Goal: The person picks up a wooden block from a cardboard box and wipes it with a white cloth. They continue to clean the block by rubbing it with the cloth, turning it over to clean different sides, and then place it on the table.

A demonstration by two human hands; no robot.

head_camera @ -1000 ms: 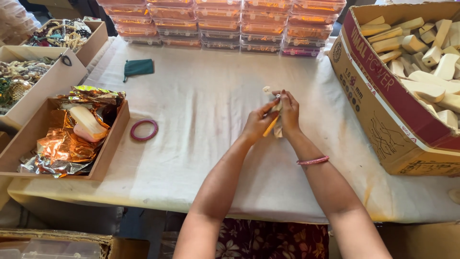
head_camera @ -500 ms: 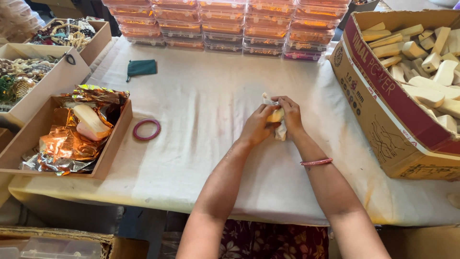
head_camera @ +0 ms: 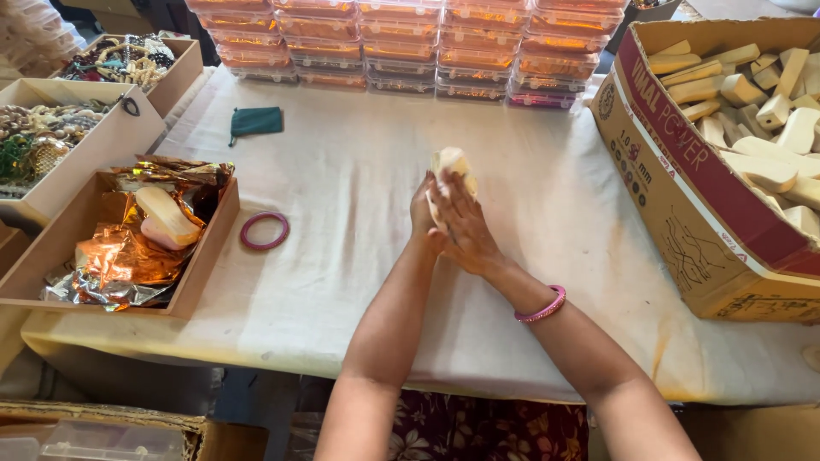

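Observation:
Both my hands are pressed together around a pale cream, foam-like piece (head_camera: 450, 162) above the middle of the white-covered table (head_camera: 359, 282). My right hand (head_camera: 465, 224) lies flat across the front of the piece, fingers spread upward. My left hand (head_camera: 422, 215) is behind it, mostly hidden, and holds the piece from the other side. The top of the piece sticks out above my fingertips. A pink bangle (head_camera: 541, 307) sits on my right wrist.
A red ring (head_camera: 264, 230) lies left of my hands. A tray with orange foil and a pale oval piece (head_camera: 166, 218) stands at the left. A large carton of pale blocks (head_camera: 752, 102) is at the right. Stacked clear boxes (head_camera: 410, 43) line the back; a green pouch (head_camera: 254, 122) lies nearby.
My hands have closed flat around the pale piece and risen slightly. The thin orange-tipped thing seen between my fingers a second ago is no longer visible.

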